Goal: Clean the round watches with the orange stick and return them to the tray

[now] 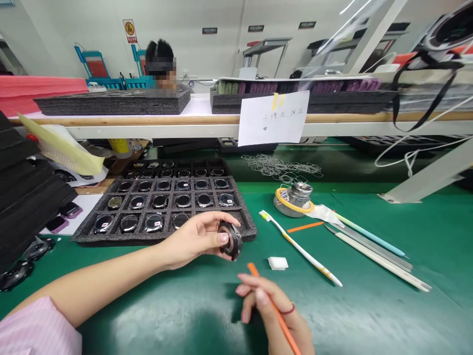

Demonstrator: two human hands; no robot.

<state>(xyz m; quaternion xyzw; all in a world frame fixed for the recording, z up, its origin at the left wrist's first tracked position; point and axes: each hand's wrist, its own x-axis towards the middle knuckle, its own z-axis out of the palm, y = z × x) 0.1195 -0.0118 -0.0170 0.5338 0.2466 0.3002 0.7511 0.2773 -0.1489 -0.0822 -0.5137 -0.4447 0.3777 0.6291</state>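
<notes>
as left hand point(194, 241) holds watch point(231, 240), right hand point(264, 308) holds orange stick point(280, 320)

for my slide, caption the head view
Left hand holds a round watch by a foam tray, right hand an orange stick

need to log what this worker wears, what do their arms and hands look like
The left sleeve is pink with thin stripes, and the forearm past it is bare. The left hand and right hand wear no gloves. A thin red band circles the right wrist.
</notes>
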